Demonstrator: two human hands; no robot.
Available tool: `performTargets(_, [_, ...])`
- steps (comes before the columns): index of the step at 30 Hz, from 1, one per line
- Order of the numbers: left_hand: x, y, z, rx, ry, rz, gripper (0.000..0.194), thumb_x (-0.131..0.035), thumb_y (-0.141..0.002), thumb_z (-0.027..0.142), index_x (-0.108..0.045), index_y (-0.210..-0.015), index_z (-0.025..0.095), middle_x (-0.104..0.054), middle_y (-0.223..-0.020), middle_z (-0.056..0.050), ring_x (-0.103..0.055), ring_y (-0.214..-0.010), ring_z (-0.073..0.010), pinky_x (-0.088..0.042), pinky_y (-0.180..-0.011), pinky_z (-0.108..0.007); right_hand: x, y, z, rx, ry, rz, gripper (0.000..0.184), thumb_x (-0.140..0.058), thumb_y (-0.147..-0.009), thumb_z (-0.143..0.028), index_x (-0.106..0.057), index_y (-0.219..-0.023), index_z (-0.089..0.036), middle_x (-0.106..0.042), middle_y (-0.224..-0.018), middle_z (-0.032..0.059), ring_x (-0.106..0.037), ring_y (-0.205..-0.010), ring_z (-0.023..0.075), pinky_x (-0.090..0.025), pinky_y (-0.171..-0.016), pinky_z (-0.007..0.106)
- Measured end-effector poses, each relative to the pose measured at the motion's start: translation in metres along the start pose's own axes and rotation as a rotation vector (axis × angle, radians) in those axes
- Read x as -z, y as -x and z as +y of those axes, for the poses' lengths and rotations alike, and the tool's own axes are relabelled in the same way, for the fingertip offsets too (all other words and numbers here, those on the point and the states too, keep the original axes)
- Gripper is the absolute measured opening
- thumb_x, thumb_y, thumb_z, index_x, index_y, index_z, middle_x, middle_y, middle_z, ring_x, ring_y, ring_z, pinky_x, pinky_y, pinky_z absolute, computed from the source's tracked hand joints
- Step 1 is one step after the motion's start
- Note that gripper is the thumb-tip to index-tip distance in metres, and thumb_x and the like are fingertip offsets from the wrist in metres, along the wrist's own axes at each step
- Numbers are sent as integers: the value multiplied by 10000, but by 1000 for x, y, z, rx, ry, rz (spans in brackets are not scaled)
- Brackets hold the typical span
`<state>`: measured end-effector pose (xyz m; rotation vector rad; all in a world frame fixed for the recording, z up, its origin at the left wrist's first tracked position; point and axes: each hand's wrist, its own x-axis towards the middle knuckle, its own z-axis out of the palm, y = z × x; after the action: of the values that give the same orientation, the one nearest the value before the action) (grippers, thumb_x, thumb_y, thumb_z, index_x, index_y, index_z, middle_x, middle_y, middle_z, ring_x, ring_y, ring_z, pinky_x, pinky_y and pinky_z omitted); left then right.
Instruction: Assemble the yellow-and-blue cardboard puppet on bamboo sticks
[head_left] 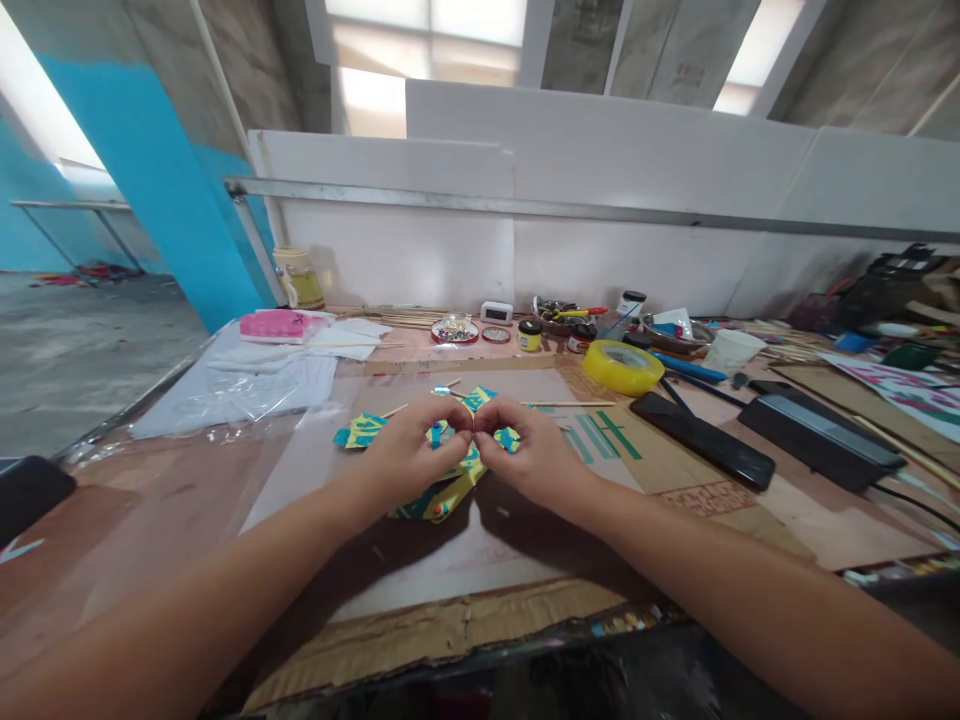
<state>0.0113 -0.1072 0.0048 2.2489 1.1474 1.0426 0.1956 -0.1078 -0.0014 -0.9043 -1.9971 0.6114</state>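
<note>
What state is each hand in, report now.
Left hand: pinched closed over the patterned piece; contents unclear.
Right hand: pinched closed over it too; contents unclear.

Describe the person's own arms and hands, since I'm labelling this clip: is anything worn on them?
The left hand and right hand wear no gloves. The left forearm and right forearm look slim, with no sleeve, watch or bracelet in view. No ring shows, though some fingers are partly hidden.

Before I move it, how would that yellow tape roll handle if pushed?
The tape roll lies flat, so it would probably slide, not roll. Its thick windings suggest a stiff, fairly heavy ring; its glossy side may feel slick.
</note>
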Motion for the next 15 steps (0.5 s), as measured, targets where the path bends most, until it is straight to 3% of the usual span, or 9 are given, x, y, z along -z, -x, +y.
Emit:
performTargets(3, [-4, -1, -2, 108, 168, -9, 168, -540, -826, 345, -607, -811, 192, -634, -809, 3, -574, -818, -175, -442, -790, -304, 0, 2, -1, 71, 0, 54, 57, -542, -788, -155, -575, -810, -196, -597, -743, -28, -531, -688, 114, -417, -660, 224])
performTargets(6, [-6, 1, 2, 109, 235, 5, 171, -530, -842, 349, -594, -814, 194, -623, -800, 12, -570, -802, -159, -444, -776, -282, -1, 2, -1, 31, -78, 83, 26, -553, -810, -184, -571, -823, -197, -591, -747, -27, -540, -696, 117, -428, -669, 231])
performTargets(11, [12, -5, -3, -5, -1, -3, 200, -542, -867, 370, -639, -844, 196, -683, -854, -7, -608, -839, -171, -451, -813, -289, -2, -3, 4, -138, -254, -10, 91, -554, -857, -279, -560, -844, -190, -597, -779, -9, -568, -729, 130, -462, -691, 256])
performTargets(15, [44, -16, -46, 56, -319, 84, 315, -509, -888, 446, -685, -971, 197, -722, -987, -52, -632, -945, -225, -455, -836, -325, 7, -8, 9, -148, -145, 57, 84, -552, -858, -269, -568, -873, -188, -614, -777, -8, -558, -705, 126, -452, -675, 254])
